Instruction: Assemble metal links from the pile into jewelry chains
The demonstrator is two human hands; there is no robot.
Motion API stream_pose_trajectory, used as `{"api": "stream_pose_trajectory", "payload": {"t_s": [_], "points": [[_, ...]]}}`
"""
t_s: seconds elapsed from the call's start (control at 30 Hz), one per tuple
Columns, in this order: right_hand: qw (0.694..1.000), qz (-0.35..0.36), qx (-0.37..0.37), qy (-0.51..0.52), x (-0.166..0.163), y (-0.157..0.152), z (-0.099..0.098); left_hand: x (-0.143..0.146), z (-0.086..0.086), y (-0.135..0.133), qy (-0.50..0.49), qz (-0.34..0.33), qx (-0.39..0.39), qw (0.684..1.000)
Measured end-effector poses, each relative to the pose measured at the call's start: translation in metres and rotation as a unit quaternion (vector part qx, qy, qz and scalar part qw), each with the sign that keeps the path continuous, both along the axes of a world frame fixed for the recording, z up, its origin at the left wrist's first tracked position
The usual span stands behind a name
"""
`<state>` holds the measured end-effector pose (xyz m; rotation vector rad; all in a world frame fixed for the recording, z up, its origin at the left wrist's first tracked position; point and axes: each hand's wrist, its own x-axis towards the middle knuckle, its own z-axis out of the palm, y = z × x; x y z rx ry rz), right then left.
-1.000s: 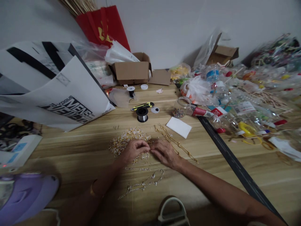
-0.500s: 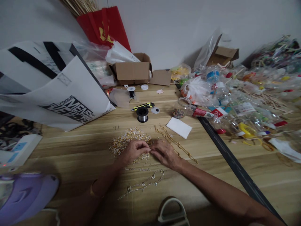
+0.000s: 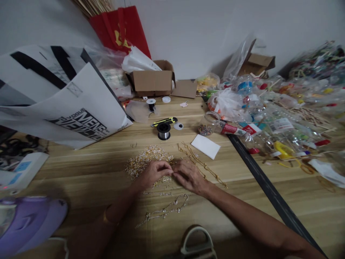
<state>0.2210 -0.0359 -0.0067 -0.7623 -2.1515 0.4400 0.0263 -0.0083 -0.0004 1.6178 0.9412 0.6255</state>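
Observation:
My left hand (image 3: 155,173) and my right hand (image 3: 190,176) meet fingertip to fingertip just above the table. Thumb and fingers of each are pinched together; whatever they grip is too small to make out. A loose heap of gold and silver jewelry findings (image 3: 142,158) spreads behind and beside my left hand. Gold chains with beads (image 3: 206,167) lie past my right hand, running toward the right. Nearer to me, a silver chain with beads (image 3: 164,212) curves on the wood, and a short silver chain (image 3: 157,194) is stretched out between it and my hands.
Behind the heap stand a spool of wire (image 3: 164,131), a yellow-black box cutter (image 3: 165,122) and a jar of beads (image 3: 206,127). A white card (image 3: 205,146) lies right of them. Plastic bottles (image 3: 269,118) crowd the right; a white bag (image 3: 81,104) and purple iron (image 3: 32,219) stand left.
Both hands keep the same pinched pose at the same spot. The whole view has shifted very slightly; nothing on the table has visibly moved.

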Motion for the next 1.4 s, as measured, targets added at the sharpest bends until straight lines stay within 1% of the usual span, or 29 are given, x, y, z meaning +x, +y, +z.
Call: {"api": "stream_pose_trajectory", "payload": {"t_s": [0.17,0.3,0.6,0.93,1.17,1.4], "points": [[1.000,-0.009,-0.003,0.010,-0.0013,-0.0013,0.0017,0.0010,0.0032,-0.0012,-0.003,0.012,-0.006,1.000],[1.000,-0.023,0.000,0.019,-0.0019,-0.0013,0.0002,0.0004,0.0014,-0.0017,0.015,0.009,0.006,1.000],[1.000,-0.001,-0.004,0.010,-0.0011,-0.0006,-0.0007,-0.0011,-0.0022,0.0001,0.013,-0.006,0.014,1.000],[0.999,-0.034,-0.004,0.007,-0.0023,-0.0024,-0.0001,0.0006,0.0029,-0.0019,0.009,0.003,0.002,1.000],[1.000,-0.010,0.002,0.013,-0.0024,-0.0017,0.0028,0.0009,0.0031,-0.0018,0.023,0.001,0.017,1.000],[1.000,-0.006,-0.006,-0.002,0.0012,-0.0011,-0.0037,-0.0015,-0.0032,-0.0004,0.020,0.002,0.019,1.000]]}}
